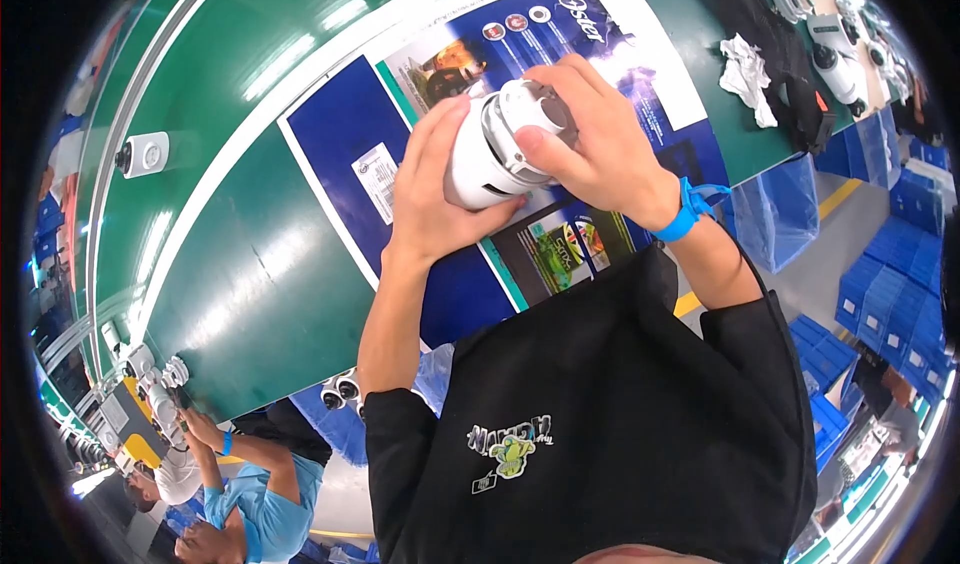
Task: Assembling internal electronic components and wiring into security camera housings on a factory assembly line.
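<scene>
While both my hands close around one white cylindrical unit (495, 149), I hold it just above the flattened printed carton (400, 134) that lies on the green worktop (250, 264). My left hand (430, 194) cups its white body from below, fingers curled up the side. My right hand (590, 134) wraps over its grey-ringed end, thumb pressed on the rim; one blue wristband (688, 214) sits on that wrist. Left of the carton, one small white device (143, 154) rests alone on the worktop. Right of the carton lie one crumpled white cloth (748, 76) and one black bag (780, 59), with several more white units (835, 54) beyond. Below the carton, at the worktop's near edge, another person's hand (200, 426) reaches in.
</scene>
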Action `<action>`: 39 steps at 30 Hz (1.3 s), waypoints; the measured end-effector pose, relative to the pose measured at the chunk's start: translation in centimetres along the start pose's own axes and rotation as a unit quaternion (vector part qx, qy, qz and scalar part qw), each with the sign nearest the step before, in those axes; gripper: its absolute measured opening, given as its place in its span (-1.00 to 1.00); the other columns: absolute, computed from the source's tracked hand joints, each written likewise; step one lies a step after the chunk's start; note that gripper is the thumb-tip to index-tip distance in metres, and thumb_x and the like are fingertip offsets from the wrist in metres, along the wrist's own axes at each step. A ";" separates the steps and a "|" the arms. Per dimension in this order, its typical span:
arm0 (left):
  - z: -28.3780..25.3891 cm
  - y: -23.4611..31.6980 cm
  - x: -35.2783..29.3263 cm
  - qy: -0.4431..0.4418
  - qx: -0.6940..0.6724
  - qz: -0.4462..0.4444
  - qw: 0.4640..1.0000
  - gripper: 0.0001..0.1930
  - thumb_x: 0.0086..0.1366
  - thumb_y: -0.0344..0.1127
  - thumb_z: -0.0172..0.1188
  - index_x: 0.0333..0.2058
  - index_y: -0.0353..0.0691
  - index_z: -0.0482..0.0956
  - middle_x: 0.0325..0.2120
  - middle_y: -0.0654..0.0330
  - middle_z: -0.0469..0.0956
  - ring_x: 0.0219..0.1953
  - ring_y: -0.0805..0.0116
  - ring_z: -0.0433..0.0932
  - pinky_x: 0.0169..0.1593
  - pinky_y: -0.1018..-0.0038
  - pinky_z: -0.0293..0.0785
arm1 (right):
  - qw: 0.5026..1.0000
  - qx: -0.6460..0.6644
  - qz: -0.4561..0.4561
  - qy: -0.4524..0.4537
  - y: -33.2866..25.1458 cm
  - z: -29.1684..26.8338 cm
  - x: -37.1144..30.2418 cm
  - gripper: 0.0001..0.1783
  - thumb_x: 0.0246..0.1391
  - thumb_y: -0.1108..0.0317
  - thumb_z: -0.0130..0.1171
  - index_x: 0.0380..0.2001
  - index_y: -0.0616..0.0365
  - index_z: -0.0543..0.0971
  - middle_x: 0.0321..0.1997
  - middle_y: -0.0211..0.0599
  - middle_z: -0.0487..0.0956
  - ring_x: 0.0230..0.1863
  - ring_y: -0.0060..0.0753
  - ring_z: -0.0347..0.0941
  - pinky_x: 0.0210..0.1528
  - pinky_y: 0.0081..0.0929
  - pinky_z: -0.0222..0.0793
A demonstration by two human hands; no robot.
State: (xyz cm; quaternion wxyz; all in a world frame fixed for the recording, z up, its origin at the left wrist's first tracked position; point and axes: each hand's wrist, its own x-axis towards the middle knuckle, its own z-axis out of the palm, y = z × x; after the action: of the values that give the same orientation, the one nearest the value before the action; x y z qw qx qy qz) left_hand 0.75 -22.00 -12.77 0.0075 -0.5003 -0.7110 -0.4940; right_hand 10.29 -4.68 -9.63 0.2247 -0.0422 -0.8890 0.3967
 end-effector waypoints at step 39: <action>1.8 8.2 8.9 -0.018 0.093 0.005 0.995 -0.54 -0.08 -0.37 0.23 -0.11 -0.33 0.48 -0.11 -0.08 0.46 -0.10 0.03 0.48 -0.02 0.29 0.41 | 0.966 0.231 -0.103 0.056 4.3 -0.6 -0.9 0.09 -0.61 0.37 0.52 0.12 0.11 0.16 0.24 0.05 0.19 0.19 0.16 0.20 0.18 -0.11 0.21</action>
State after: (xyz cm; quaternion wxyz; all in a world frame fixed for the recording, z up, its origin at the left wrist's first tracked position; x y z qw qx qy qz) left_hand 3.04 -14.31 -3.54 0.0437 -0.5096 -0.7516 -0.4166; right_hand 10.91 -1.59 -12.76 0.3173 0.0802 -0.7589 0.5630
